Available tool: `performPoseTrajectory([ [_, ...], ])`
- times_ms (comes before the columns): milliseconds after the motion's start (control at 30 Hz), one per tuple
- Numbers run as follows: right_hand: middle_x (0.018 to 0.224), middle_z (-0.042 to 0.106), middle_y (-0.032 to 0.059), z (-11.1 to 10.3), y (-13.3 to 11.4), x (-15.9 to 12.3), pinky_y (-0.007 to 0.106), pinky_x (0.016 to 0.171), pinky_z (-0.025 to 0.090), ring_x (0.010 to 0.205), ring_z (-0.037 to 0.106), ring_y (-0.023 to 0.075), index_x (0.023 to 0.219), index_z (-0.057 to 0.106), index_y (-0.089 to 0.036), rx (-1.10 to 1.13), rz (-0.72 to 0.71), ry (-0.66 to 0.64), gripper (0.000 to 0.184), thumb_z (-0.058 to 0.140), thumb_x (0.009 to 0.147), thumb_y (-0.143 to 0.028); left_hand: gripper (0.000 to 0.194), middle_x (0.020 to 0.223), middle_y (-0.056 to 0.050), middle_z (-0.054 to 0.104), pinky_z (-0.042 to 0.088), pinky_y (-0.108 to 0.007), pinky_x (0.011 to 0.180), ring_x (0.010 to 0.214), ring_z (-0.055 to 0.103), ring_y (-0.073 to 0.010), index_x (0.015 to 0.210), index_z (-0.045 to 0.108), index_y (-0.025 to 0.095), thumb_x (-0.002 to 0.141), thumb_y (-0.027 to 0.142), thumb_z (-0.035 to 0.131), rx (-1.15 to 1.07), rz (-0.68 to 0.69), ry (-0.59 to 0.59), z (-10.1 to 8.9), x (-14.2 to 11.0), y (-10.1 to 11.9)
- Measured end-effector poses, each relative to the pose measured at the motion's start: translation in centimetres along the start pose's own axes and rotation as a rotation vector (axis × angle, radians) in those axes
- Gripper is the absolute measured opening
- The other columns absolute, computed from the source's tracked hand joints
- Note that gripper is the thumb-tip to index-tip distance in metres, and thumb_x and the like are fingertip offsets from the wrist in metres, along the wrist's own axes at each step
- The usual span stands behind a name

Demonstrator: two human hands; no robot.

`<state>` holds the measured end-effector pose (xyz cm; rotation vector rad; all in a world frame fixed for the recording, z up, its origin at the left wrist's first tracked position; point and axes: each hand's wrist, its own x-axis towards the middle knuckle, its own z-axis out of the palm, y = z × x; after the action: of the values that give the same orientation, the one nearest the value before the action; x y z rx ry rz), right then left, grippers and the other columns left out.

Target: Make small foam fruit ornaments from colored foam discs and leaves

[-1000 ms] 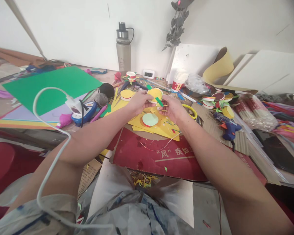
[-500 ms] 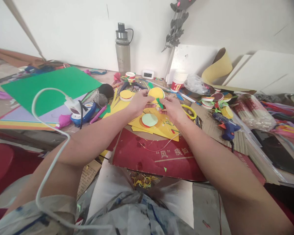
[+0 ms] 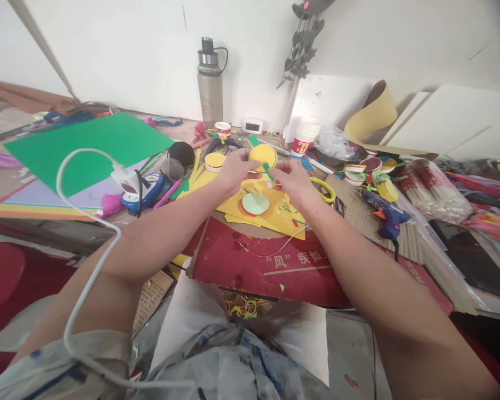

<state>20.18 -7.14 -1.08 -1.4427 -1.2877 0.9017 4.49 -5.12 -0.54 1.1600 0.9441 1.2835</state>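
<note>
My left hand (image 3: pixel 238 168) grips a round yellow-topped paper disc (image 3: pixel 263 156) by its left edge, above the yellow paper. At the disc's lower right, my right hand (image 3: pixel 289 176) pinches a small green paper piece (image 3: pixel 268 171), which overlaps the disc's edge; whether it is stuck on I cannot tell. Below the hands a pale green disc with a red rim (image 3: pixel 255 204) lies on yellow sheets (image 3: pixel 281 219). Left of my left hand sits another yellow-topped disc (image 3: pixel 215 161).
A blue glue gun (image 3: pixel 390 219) and phone (image 3: pixel 473 258) lie at right. Behind stand a bottle (image 3: pixel 210 89), stacked paper cups (image 3: pixel 305 138) and a small clock (image 3: pixel 252 126). Yellow-handled scissors (image 3: pixel 325 190) lie by my right wrist. A white cable (image 3: pixel 95 266) crosses my left arm.
The green piece has turned and now lies closer against the disc's lower edge. Both hands stay nearly in place; the whole view has shifted slightly.
</note>
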Motion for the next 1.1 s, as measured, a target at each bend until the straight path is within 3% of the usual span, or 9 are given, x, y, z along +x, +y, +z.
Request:
performPoseTrajectory([
  [100, 0.099, 0.064, 0.004, -0.5, -0.3, -0.1, 0.04, 0.087, 0.054, 0.091, 0.062, 0.0191, 0.091, 0.056, -0.021, -0.162, -0.145, 0.118, 0.03, 0.079, 0.076, -0.034, 0.017, 0.09, -0.003, 0.069, 0.057, -0.028, 0.072, 0.076, 0.063, -0.0109, 0.086, 0.062, 0.015, 0.075, 0.005, 0.07, -0.009, 0.027, 0.084, -1.1, 0.8, 0.0],
  [167, 0.103, 0.065, 0.0057, -0.8, -0.7, -0.6, 0.042, 0.093, 0.053, 0.096, 0.062, 0.0206, 0.094, 0.057, -0.022, -0.226, -0.242, 0.077, 0.028, 0.076, 0.08, -0.036, 0.015, 0.089, -0.003, 0.068, 0.055, -0.027, 0.07, 0.077, 0.063, -0.0115, 0.085, 0.062, 0.015, 0.075, 0.006, 0.069, -0.022, 0.037, 0.109, -1.6, 1.3, -0.1],
  [300, 0.111, 0.069, 0.0086, -1.4, -1.9, -2.1, 0.043, 0.093, 0.054, 0.097, 0.064, 0.0225, 0.101, 0.063, -0.021, -0.353, -0.352, -0.233, 0.026, 0.072, 0.085, -0.039, 0.015, 0.082, -0.001, 0.065, 0.052, -0.026, 0.065, 0.073, 0.061, -0.0113, 0.082, 0.06, 0.017, 0.073, 0.007, 0.068, -0.021, 0.039, 0.126, -2.0, 1.6, -0.2],
  [433, 0.135, 0.067, 0.0117, -2.0, -3.0, -3.4, 0.047, 0.1, 0.054, 0.113, 0.066, 0.0278, 0.124, 0.068, -0.023, -0.543, -0.419, -0.593, 0.045, 0.077, 0.083, -0.041, 0.016, 0.079, 0.001, 0.062, 0.048, -0.025, 0.061, 0.066, 0.055, -0.0093, 0.079, 0.059, 0.018, 0.07, 0.009, 0.069, -0.02, 0.011, 0.147, -2.1, 1.7, -0.2],
  [600, 0.145, 0.064, 0.013, -1.9, -3.0, -4.0, 0.055, 0.115, 0.046, 0.137, 0.056, 0.0357, 0.136, 0.067, -0.024, -0.752, -0.502, -0.731, 0.058, 0.08, 0.083, -0.041, 0.019, 0.081, 0.001, 0.062, 0.047, -0.025, 0.061, 0.067, 0.056, -0.0099, 0.081, 0.059, 0.018, 0.067, 0.012, 0.07, -0.016, -0.015, 0.117, -2.1, 1.7, -0.6],
  [800, 0.139, 0.069, 0.013, -1.4, -2.3, -3.7, 0.054, 0.115, 0.047, 0.133, 0.06, 0.0344, 0.134, 0.069, -0.021, -0.803, -0.553, -0.695, 0.055, 0.08, 0.081, -0.03, 0.021, 0.083, 0.0, 0.064, 0.047, -0.025, 0.061, 0.072, 0.06, -0.0119, 0.081, 0.059, 0.018, 0.066, 0.017, 0.073, -0.007, -0.019, 0.073, -1.8, 1.2, -0.7],
  [1100, 0.134, 0.067, 0.01, -1.6, -2.0, -3.1, 0.051, 0.106, 0.055, 0.122, 0.065, 0.0285, 0.13, 0.068, -0.026, -0.511, -0.591, -0.5, 0.057, 0.086, 0.076, -0.026, 0.019, 0.078, 0.002, 0.066, 0.052, -0.024, 0.066, 0.071, 0.062, -0.0108, 0.081, 0.06, 0.017, 0.067, 0.013, 0.072, -0.021, 0.048, 0.105, -1.3, 0.6, 0.0],
])
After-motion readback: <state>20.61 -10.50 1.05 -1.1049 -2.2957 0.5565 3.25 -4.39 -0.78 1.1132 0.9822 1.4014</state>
